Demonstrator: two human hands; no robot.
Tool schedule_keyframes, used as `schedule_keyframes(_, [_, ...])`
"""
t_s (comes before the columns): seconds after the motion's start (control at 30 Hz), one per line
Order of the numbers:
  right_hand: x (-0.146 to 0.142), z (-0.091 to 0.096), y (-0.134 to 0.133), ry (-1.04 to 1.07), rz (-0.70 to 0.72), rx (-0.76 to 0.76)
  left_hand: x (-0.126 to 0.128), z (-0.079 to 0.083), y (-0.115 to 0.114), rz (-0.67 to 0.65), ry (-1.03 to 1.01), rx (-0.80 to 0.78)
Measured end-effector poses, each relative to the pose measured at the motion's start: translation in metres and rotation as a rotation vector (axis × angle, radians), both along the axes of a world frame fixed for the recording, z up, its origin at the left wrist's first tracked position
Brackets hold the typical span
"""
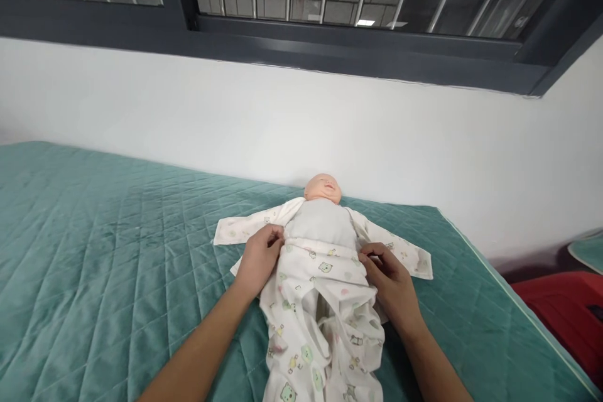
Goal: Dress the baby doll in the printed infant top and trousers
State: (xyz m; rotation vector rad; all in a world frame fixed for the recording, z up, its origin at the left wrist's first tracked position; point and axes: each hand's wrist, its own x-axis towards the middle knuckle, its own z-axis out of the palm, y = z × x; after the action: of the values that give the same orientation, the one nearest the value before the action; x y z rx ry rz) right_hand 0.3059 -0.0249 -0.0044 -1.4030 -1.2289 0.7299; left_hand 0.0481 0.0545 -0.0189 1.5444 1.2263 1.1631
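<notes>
A baby doll [324, 187] lies on its back on a green quilted cover, head toward the wall. White trousers [325, 270] printed with green bears reach up over its pale grey torso [323, 217]. Beneath the doll a matching white top [252, 225] is spread, its sleeves stretched out to both sides. My left hand [259, 257] is closed at the left end of the trousers' waistband, fingertips pinched on the fabric. At the waistband's right side my right hand [391, 282] pinches the cloth, with the other fingers curled.
The green quilted cover [117, 251] extends across the bed, with its edge running down the right. A white wall [264, 119] rises directly behind the doll's head, below a dark-framed window [282, 44] with metal bars. On the right stands a red object [560, 308], partly cut off.
</notes>
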Motion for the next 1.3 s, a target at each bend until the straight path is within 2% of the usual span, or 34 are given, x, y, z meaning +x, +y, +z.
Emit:
schedule_keyframes(0.1, [0.000, 0.002, 0.001, -0.029, 0.098, 0.063, -0.001, 0.003, -0.001, 0.012, -0.066, 0.095])
schedule_keyframes(0.2, [0.004, 0.001, 0.002, -0.021, 0.180, 0.079, -0.002, 0.007, -0.002, -0.092, -0.050, 0.137])
schedule_keyframes(0.3, [0.008, 0.000, 0.004, -0.025, 0.251, 0.017, -0.004, 0.012, -0.004, -0.225, 0.015, 0.152])
schedule_keyframes(0.47, [0.009, 0.003, 0.007, -0.099, 0.318, -0.050, -0.007, 0.019, -0.008, -0.401, 0.087, 0.090])
schedule_keyframes(0.57, [0.008, 0.007, 0.008, -0.148, 0.348, -0.038, -0.006, 0.022, -0.010, -0.398, 0.096, 0.087])
schedule_keyframes(0.67, [0.006, 0.010, 0.007, -0.202, 0.367, 0.029, -0.006, 0.022, -0.011, -0.322, 0.088, 0.073])
schedule_keyframes(0.73, [0.006, 0.009, 0.006, -0.236, 0.357, 0.068, -0.007, 0.022, -0.010, -0.322, 0.085, 0.047])
schedule_keyframes(0.97, [0.002, 0.003, 0.008, -0.347, 0.291, 0.169, -0.014, 0.025, -0.005, -0.494, 0.086, 0.037])
schedule_keyframes(1.2, [-0.006, -0.002, 0.020, -0.464, 0.093, 0.147, -0.009, 0.028, 0.000, -0.498, 0.078, 0.002])
schedule_keyframes(1.3, [-0.007, -0.002, 0.032, -0.486, 0.020, 0.129, -0.005, 0.033, 0.002, -0.492, 0.123, 0.054])
